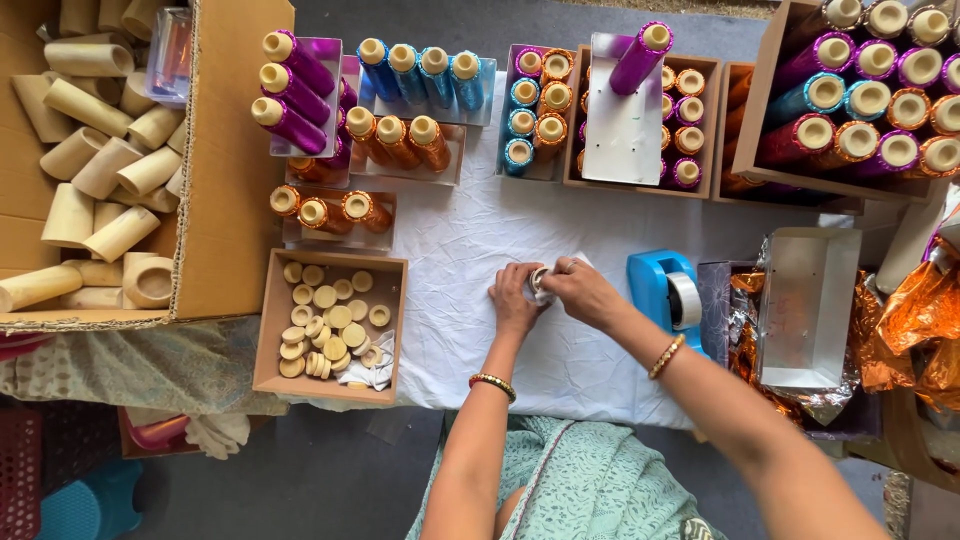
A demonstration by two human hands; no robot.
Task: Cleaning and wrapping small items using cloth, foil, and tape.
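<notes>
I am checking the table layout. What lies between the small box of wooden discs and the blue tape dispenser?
In the head view, both hands lie there on the white cloth: the left hand and right hand together hold a small pale piece.

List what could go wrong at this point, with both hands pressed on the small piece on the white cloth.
1. The left hand and right hand hide most of the small pale piece, so a slip or misalignment might go unnoticed.
2. The right forearm lies close to the blue tape dispenser; a pull back could knock it.
3. The open box of wooden discs sits near the left elbow's path and might get bumped.
</notes>
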